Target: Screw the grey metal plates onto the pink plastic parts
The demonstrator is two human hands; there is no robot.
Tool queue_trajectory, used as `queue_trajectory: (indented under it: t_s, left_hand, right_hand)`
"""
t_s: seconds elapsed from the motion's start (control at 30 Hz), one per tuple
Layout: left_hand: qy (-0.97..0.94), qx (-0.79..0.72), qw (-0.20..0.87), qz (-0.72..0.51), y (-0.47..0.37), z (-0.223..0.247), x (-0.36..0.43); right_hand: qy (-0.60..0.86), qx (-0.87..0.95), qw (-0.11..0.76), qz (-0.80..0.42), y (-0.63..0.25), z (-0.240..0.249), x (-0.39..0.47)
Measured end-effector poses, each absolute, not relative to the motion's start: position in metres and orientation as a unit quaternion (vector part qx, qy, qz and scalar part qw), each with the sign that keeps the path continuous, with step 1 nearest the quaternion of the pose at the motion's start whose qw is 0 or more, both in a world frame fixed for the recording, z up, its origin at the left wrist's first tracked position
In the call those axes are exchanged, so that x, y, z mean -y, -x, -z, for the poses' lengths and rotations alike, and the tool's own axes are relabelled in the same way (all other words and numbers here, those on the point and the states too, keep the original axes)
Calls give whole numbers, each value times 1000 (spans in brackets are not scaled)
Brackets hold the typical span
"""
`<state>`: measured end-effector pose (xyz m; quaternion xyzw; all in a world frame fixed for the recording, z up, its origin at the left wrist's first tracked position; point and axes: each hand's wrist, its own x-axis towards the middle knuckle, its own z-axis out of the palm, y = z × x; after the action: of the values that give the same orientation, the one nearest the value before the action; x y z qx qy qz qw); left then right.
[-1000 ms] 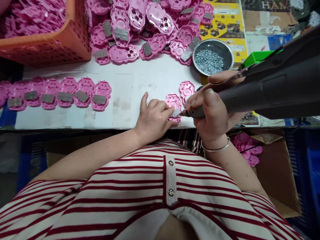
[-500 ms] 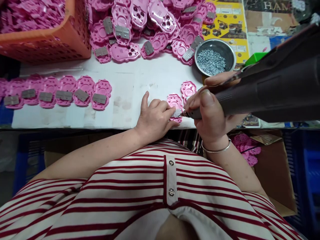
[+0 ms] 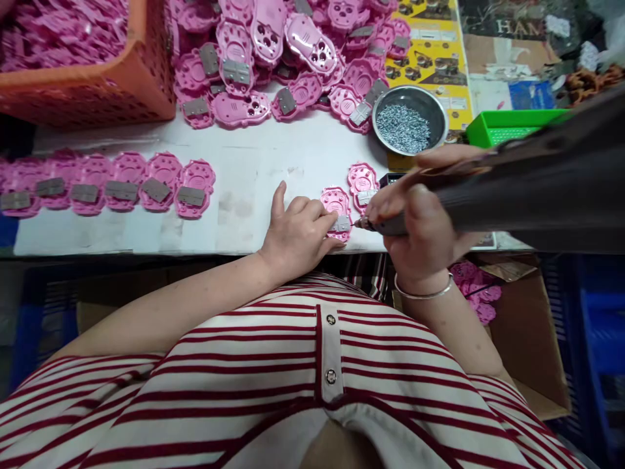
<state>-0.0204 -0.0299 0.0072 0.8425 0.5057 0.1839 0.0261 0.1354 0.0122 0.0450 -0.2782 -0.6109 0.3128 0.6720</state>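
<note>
My left hand (image 3: pixel 296 238) is closed on the near edge of a pink plastic shell (image 3: pixel 334 197), thumb and forefinger at its lower left. Across that shell lies a grey metal plate (image 3: pixel 341 224). In my right hand (image 3: pixel 418 228) is a dark electric screwdriver (image 3: pixel 488 195), its body stretching off to the right. The bit's tip (image 3: pixel 359 223) points left, just beside the shell's right edge. A second pink shell with a plate (image 3: pixel 362 182) lies behind, to the right. A metal bowl of small screws (image 3: pixel 409 124) stands beyond my right hand.
At left runs a row of pink shells with grey plates (image 3: pixel 191 195). An orange basket of pink parts (image 3: pixel 92 78) and a heap of shells (image 3: pixel 273 65) stand at the back. At right are a green tray (image 3: pixel 493 127) and, below the table, a cardboard box (image 3: pixel 530 339).
The screwdriver tip has drawn off the plate to the right, along with my right hand. My left hand still holds the shell. The whole view has shifted slightly.
</note>
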Motion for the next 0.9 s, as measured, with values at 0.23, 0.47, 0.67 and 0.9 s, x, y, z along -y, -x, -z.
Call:
queue_trajectory:
  t_s: [0.23, 0.47, 0.67, 0.9]
  left_hand:
    - [-846, -497, 22, -193, 19, -5, 29]
    - [-843, -495, 31, -208, 22, -4, 30]
    - [-847, -490, 21, -206, 23, -4, 30]
    - [-845, -490, 31, -212, 23, -4, 31]
  right_hand:
    - [250, 555, 779, -154, -170, -66, -14]
    - [288, 566, 762, -126, -193, -38, -22]
    - [355, 532, 756, -138, -199, -34, -21]
    - [382, 520, 749, -150, -197, -36, -17]
